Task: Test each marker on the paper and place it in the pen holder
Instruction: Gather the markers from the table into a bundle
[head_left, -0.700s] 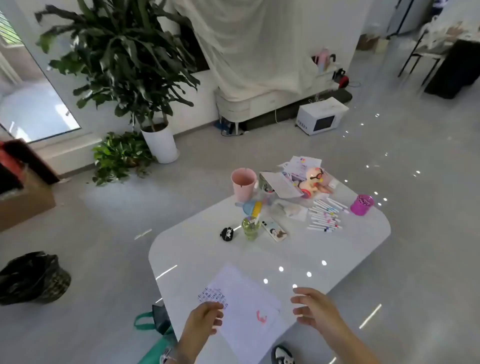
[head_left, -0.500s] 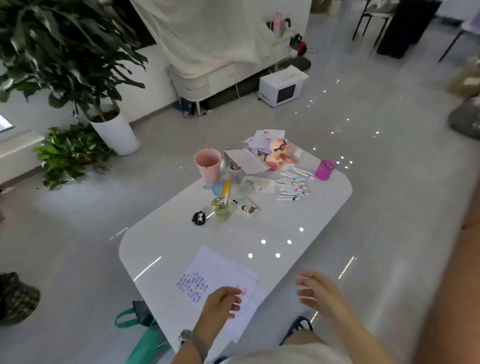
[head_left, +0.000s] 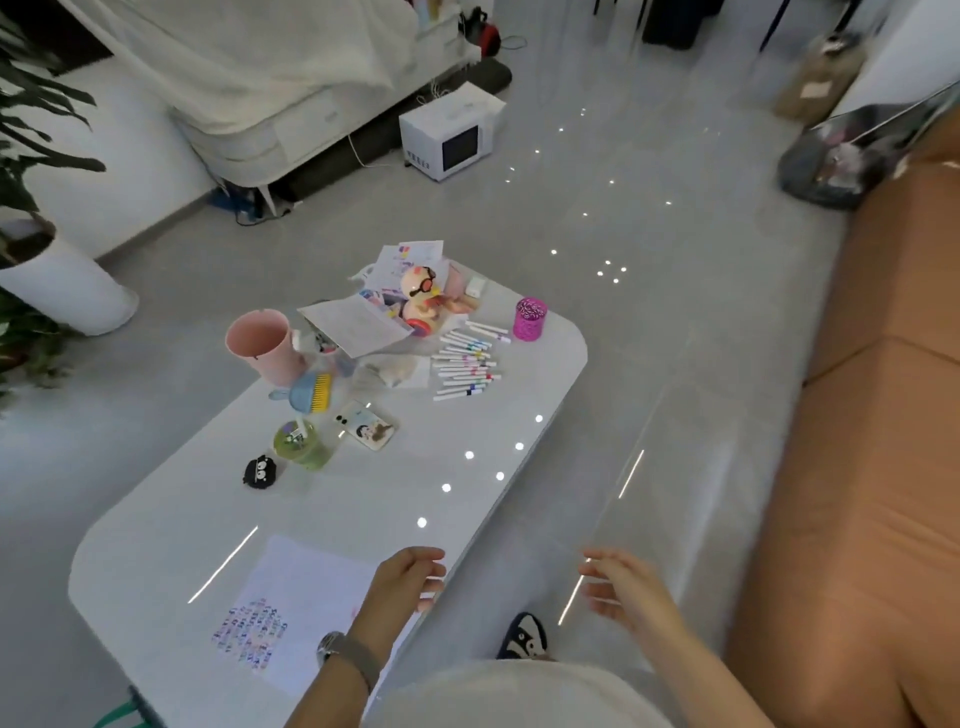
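Left hand (head_left: 402, 584): hovered over near edge of counter (head_left: 363, 499), beside paper (head_left: 291, 603), fingers loosely spread, holding nothing. Right hand (head_left: 623, 587): off counter on its right, open, empty. Markers (head_left: 465, 366): lay in a row at far end of counter. Pen holder (head_left: 529, 318): stood just beyond markers, upright.

On the worktop (head_left: 519, 415): 1 magenta pen holder (head_left: 529, 318); beside it approx. a dozen markers (head_left: 465, 364), too small for an exact count; 1 paper (head_left: 291, 597) w/ test marks; 1 pink cup (head_left: 262, 345); 1 duck toy (head_left: 423, 301); 1 phone (head_left: 366, 425). 2 hands: left (head_left: 402, 582), right (head_left: 621, 584).
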